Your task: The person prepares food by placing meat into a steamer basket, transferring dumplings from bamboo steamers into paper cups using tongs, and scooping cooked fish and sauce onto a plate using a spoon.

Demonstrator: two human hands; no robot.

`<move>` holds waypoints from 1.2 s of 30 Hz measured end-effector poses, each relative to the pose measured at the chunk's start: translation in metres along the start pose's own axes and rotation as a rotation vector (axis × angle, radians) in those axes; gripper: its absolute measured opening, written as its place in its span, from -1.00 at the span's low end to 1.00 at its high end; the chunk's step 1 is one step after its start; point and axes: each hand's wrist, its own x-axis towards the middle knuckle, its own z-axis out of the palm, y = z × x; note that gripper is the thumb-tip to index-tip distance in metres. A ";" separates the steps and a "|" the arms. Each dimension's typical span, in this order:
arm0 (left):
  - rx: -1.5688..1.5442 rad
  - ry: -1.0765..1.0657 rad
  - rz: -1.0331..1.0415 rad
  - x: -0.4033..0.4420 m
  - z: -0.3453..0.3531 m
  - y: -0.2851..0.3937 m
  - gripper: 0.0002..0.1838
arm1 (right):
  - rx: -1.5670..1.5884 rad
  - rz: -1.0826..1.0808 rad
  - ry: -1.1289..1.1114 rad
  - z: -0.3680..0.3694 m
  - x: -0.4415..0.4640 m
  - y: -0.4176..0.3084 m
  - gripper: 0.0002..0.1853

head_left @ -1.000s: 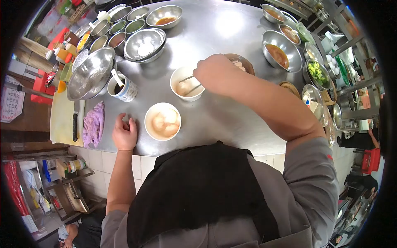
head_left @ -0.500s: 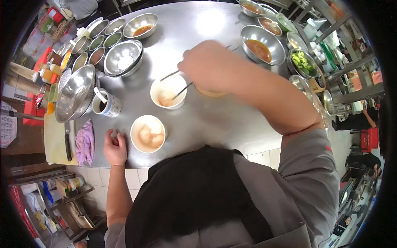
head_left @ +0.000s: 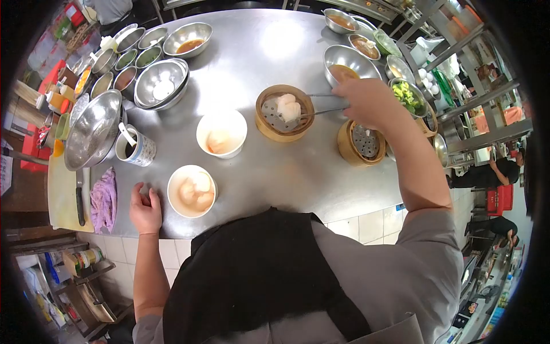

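A black-handled knife [head_left: 80,207] lies on a cutting board [head_left: 61,200], and a patterned cup [head_left: 144,155] holds a white spoon [head_left: 126,133].

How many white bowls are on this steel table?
2. The nearer white bowl is beside the left hand; the farther white bowl, left of a bamboo steamer. Others may be hidden.

Two white bowls [head_left: 230,123], one mug [head_left: 145,155]
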 end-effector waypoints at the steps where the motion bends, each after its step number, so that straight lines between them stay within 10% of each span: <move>1: 0.002 0.000 0.005 0.001 0.001 -0.001 -0.65 | 0.009 -0.007 -0.002 0.004 0.003 0.002 -0.53; 36: -0.018 -0.010 -0.014 0.000 -0.002 0.001 -0.63 | 0.062 -0.114 0.000 0.024 0.013 -0.016 -0.77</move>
